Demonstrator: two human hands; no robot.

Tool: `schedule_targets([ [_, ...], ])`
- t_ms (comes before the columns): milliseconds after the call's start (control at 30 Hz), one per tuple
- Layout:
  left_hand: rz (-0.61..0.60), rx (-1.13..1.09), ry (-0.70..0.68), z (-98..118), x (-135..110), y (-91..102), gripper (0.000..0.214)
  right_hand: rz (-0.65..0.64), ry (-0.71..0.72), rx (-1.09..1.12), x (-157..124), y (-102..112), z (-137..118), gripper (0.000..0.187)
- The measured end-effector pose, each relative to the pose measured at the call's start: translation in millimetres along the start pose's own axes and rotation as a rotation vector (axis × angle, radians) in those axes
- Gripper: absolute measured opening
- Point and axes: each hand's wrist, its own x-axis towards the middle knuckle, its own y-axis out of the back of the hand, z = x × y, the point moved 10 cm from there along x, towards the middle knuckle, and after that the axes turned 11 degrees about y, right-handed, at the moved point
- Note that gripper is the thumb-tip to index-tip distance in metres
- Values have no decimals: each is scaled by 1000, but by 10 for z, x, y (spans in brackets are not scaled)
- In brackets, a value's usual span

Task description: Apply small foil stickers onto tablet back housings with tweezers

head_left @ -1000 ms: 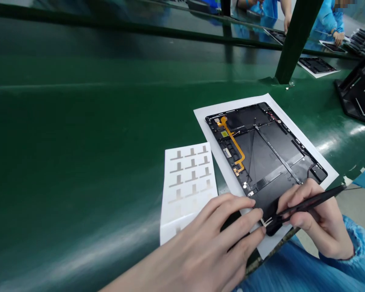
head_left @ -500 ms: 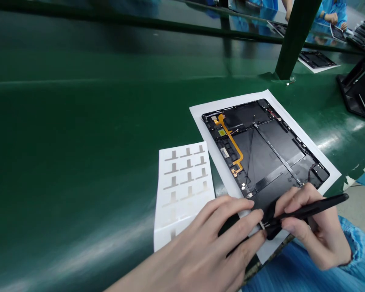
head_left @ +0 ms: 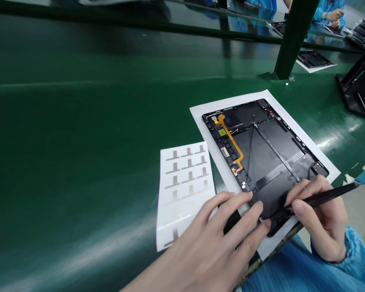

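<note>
An opened black tablet (head_left: 267,150) with an orange flex cable (head_left: 232,142) lies on a white sheet (head_left: 228,103) on the green belt. My right hand (head_left: 322,219) grips black tweezers (head_left: 319,199), whose tips rest on the tablet's near corner. My left hand (head_left: 219,239) lies with its fingers stretched out, fingertips pressing on that same corner beside the tweezer tips. A white backing sheet of grey T-shaped stickers (head_left: 185,182) lies just left of the tablet.
A green post (head_left: 292,40) stands behind the tablet. A black stand (head_left: 357,89) is at the right. Further tablets on white sheets (head_left: 313,60) lie beyond, where other people in blue sleeves (head_left: 328,12) work. The belt's near edge runs under my hands.
The small light sticker seen at the tweezer tips a second ago no longer shows. My right hand has shifted slightly up and right, and my left fingertips have closed onto the corner.
</note>
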Motion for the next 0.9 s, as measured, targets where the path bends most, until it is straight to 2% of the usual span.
schedule_targets([
  [100, 12, -35, 16, 17, 39, 9, 32, -21, 10, -33, 10, -14, -1, 10],
  [200, -26, -76, 26, 17, 92, 14, 27, -38, 29, -65, 26, -25, -4, 11],
  [367, -37, -110, -32, 8, 121, 67, 22, -60, 55, -111, 48, -53, -11, 10],
  [467, -45, -132, -73, 16, 126, 78, 23, -41, 50, -134, 53, -39, -9, 12],
  [700, 25, -145, -69, 7, 163, 116, 26, 20, 28, -190, 41, 28, -10, 13],
  [867, -33, -185, -65, 20, 173, 67, 25, 77, 11, -133, 40, 85, 0, 15],
  [900, -8, -190, -57, 15, 172, 87, 23, 81, 17, -118, 43, 88, -4, 16],
])
